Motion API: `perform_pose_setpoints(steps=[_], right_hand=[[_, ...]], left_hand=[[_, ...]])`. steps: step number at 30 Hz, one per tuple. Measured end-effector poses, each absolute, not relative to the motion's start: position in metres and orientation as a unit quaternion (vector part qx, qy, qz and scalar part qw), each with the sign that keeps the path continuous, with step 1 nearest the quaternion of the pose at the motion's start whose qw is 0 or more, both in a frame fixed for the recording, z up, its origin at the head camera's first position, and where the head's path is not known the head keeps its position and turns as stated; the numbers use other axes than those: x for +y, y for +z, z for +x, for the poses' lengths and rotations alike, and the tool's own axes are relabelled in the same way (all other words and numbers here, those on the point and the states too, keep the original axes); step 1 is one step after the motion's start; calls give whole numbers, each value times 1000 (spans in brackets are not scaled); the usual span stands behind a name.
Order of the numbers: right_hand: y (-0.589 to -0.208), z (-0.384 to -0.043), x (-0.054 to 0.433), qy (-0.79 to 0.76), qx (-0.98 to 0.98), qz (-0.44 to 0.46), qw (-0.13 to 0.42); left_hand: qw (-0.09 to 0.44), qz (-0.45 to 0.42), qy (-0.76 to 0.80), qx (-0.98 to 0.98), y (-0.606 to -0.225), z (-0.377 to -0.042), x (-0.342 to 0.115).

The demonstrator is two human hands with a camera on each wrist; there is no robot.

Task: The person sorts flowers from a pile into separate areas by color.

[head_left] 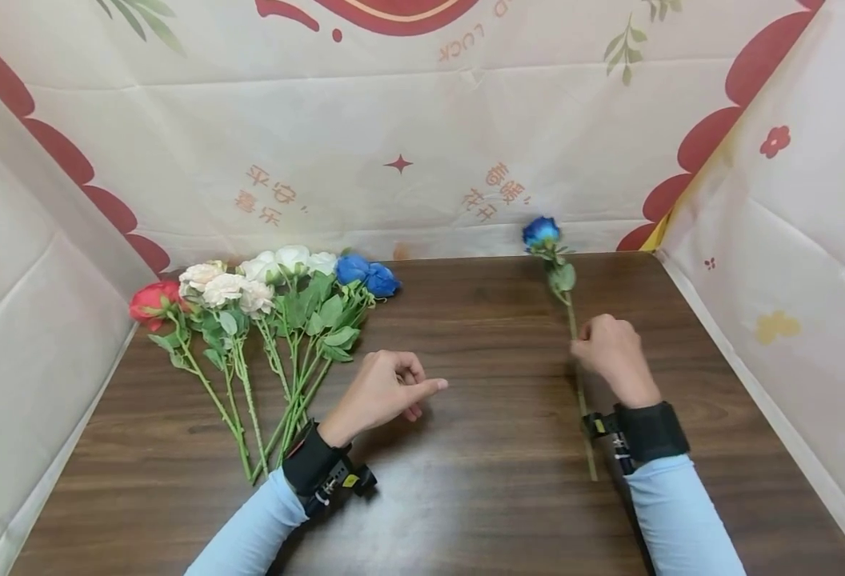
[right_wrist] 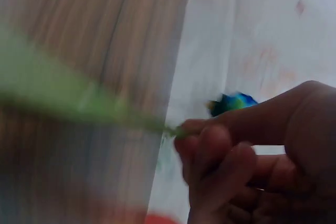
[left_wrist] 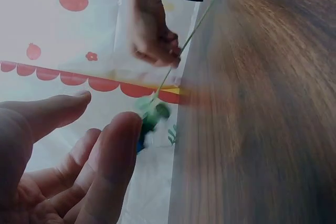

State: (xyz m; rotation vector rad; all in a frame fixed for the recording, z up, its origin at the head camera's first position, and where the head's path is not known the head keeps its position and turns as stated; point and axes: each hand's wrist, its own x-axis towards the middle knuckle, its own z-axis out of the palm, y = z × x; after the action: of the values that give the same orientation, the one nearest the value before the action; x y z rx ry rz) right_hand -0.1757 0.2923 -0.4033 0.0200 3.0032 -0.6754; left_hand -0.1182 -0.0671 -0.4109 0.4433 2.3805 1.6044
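Observation:
My right hand point(head_left: 615, 358) pinches the stem of a blue artificial rose point(head_left: 541, 233) between thumb and fingers, at the right of the table. The bloom points away toward the back wall, and the stem's lower end reaches down past the wrist. In the right wrist view the blurred green stem point(right_wrist: 84, 100) runs into the fingertips, with the blue bloom point(right_wrist: 239, 101) partly behind the thumb. Nothing is in my left hand point(head_left: 385, 389); its fingers are loosely bent over the middle of the table, right of the laid flowers.
At the left of the table lie a red flower point(head_left: 154, 302), several pale pink flowers point(head_left: 224, 290), several white flowers point(head_left: 293, 258) and blue flowers point(head_left: 382, 280), their stems crossing toward the front. Printed cloth walls point(head_left: 394, 112) enclose the brown table point(head_left: 466, 480).

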Motion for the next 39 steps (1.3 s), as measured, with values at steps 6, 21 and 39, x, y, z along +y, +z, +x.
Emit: perform_pose_setpoints(steps=[6, 21, 39], right_hand=[[-414, -173, 350, -169, 983, 69, -5], [-430, -174, 399, -136, 979, 144, -56], [-426, -176, 398, -158, 967, 202, 3]], left_hand=[[125, 159, 554, 808, -411, -118, -64], [123, 159, 547, 813, -413, -118, -68], [106, 178, 523, 827, -409, -122, -73]])
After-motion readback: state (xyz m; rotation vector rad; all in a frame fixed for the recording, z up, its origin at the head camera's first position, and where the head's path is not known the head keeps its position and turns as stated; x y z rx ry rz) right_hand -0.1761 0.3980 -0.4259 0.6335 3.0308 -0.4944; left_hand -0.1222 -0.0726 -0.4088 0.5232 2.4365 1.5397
